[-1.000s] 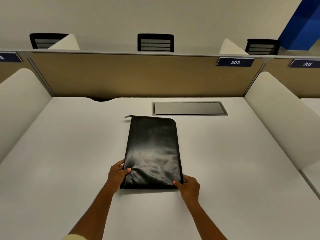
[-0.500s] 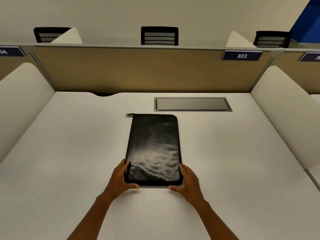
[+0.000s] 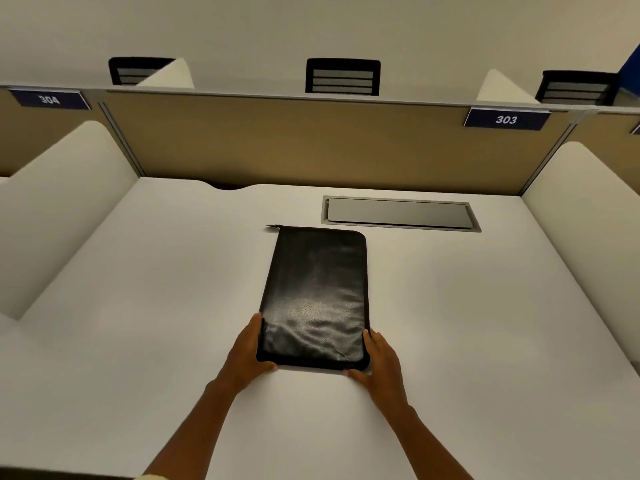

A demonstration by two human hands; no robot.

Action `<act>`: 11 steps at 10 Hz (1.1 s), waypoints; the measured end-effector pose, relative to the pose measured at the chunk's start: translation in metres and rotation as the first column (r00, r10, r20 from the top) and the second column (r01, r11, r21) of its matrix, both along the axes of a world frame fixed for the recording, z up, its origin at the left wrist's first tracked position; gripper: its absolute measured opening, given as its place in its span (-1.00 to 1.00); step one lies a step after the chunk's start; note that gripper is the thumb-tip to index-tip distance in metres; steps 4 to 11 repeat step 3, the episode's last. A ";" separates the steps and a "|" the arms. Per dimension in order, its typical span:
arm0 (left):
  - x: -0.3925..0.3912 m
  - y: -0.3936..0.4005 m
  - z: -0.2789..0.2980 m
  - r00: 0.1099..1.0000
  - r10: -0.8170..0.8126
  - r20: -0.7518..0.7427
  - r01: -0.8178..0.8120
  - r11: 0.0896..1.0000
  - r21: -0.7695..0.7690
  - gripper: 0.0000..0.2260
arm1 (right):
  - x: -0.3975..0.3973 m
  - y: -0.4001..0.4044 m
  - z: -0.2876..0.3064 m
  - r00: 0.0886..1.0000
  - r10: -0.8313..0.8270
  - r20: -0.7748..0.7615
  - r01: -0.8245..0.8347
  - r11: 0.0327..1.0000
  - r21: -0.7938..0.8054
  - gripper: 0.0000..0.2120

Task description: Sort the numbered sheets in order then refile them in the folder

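A black zipped folder (image 3: 317,296) lies flat and closed on the white desk (image 3: 156,323), long side pointing away from me, its zipper pull sticking out at the far left corner. My left hand (image 3: 247,351) rests against its near left corner, fingers straight along the side edge and thumb along the near edge. In the same way my right hand (image 3: 379,358) touches the near right corner. No numbered sheets are visible.
A grey cable hatch (image 3: 398,213) is set into the desk just beyond the folder. White side dividers (image 3: 62,209) and a tan back panel (image 3: 311,143) with the label 303 enclose the desk. Black chair backs show behind the panel.
Both thumbs, which lay on top of the folder's near end, have slid off to its edges. The hands now frame the near corners, and the folder lies flatter.
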State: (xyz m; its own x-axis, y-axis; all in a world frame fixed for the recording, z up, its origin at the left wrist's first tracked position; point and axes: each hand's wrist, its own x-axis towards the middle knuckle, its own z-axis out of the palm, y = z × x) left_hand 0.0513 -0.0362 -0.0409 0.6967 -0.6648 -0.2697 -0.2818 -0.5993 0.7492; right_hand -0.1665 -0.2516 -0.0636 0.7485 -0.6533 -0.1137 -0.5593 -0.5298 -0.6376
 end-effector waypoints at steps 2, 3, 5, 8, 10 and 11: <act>-0.012 0.006 0.002 0.987 -0.040 0.155 0.037 0.999 0.028 0.11 | 0.002 0.005 0.014 0.999 -0.040 0.006 0.040 0.993 -0.115 0.11; -0.019 0.006 0.009 0.944 -0.044 0.327 0.002 0.992 0.128 0.11 | 0.007 0.012 0.024 0.995 -0.090 0.040 0.095 0.985 -0.146 0.04; -0.019 0.006 0.009 0.944 -0.044 0.327 0.002 0.992 0.128 0.11 | 0.007 0.012 0.024 0.995 -0.090 0.040 0.095 0.985 -0.146 0.04; -0.019 0.006 0.009 0.944 -0.044 0.327 0.002 0.992 0.128 0.11 | 0.007 0.012 0.024 0.995 -0.090 0.040 0.095 0.985 -0.146 0.04; -0.019 0.006 0.009 0.944 -0.044 0.327 0.002 0.992 0.128 0.11 | 0.007 0.012 0.024 0.995 -0.090 0.040 0.095 0.985 -0.146 0.04; -0.019 0.006 0.009 0.944 -0.044 0.327 0.002 0.992 0.128 0.11 | 0.007 0.012 0.024 0.995 -0.090 0.040 0.095 0.985 -0.146 0.04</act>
